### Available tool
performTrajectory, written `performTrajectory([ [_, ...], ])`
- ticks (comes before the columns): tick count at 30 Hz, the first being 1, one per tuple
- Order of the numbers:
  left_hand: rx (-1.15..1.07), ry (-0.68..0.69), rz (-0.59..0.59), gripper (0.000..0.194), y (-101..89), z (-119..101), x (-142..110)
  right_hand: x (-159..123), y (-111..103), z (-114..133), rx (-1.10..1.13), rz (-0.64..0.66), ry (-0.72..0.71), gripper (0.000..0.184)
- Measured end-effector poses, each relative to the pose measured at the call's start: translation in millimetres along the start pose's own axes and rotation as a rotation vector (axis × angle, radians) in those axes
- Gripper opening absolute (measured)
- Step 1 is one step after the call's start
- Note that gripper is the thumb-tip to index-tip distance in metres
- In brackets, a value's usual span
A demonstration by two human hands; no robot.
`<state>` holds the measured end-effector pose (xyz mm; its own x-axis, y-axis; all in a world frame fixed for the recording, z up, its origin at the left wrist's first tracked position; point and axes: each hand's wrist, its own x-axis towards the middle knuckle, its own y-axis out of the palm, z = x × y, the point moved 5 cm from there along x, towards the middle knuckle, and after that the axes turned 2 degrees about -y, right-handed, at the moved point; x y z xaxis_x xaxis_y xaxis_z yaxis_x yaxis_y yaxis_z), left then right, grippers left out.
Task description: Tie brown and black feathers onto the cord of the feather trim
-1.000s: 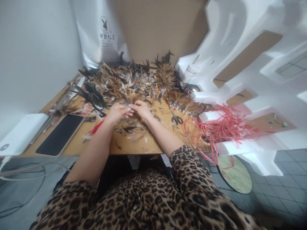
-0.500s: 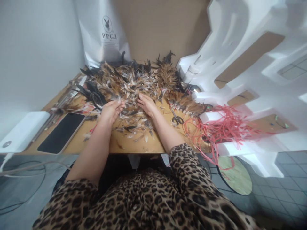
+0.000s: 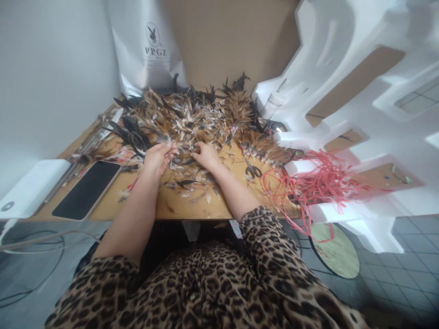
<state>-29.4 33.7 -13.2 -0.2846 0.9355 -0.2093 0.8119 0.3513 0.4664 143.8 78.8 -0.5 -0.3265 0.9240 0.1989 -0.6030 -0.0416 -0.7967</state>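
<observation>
A broad heap of brown, white and black feathers [image 3: 192, 116] covers the back of the wooden table. My left hand [image 3: 158, 159] is closed in a pinch at the near side of the heap, with pale feathers at its fingertips. Just to its right, my right hand [image 3: 206, 156] has its thumb and fingers curled together among the feathers; what lies between them is too small to make out. Loose feathers [image 3: 192, 176] are scattered below both hands. Dark, longer feathers [image 3: 132, 135] lie beyond my left hand.
Black-handled scissors [image 3: 253, 171] lie right of my right arm. Red string [image 3: 318, 178] tangles over white foam packaging [image 3: 322, 212] at the right. A phone [image 3: 87, 189] and a white power bank [image 3: 36, 187] with a cable are on the left. A white bag [image 3: 147, 50] stands behind.
My right hand has drawn its spread fingers together into a pinch, its fingertips slightly lower and nearer the left hand. The left hand has stayed almost in place.
</observation>
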Motion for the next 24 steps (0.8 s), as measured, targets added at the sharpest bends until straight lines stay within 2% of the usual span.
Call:
performTrajectory([
  [3,0.006,-0.001,-0.008,0.006,0.9,-1,-2,-3,5,16,-0.133,0.03,-0.052,0.049],
  [6,0.004,-0.007,-0.003,0.006,1.1,-1,-2,-2,8,20,-0.179,0.02,-0.089,0.044],
  [9,-0.011,0.0,0.0,0.006,0.7,0,-1,2,8,14,-0.118,-0.01,-0.12,0.045],
  [13,-0.031,0.005,-0.013,0.009,0.3,-1,0,7,5,2,-0.03,-0.03,-0.084,0.045],
  [18,-0.054,0.002,-0.028,0.012,-2.1,-2,1,5,-5,-1,0.127,-0.041,-0.052,0.031],
  [21,-0.081,0.019,-0.023,0.009,-4.5,-3,4,-1,-16,10,0.181,-0.03,-0.116,0.023],
  [24,-0.116,0.037,-0.04,0.007,-7.3,-7,5,-10,-20,31,0.14,0.093,-0.218,0.018],
])
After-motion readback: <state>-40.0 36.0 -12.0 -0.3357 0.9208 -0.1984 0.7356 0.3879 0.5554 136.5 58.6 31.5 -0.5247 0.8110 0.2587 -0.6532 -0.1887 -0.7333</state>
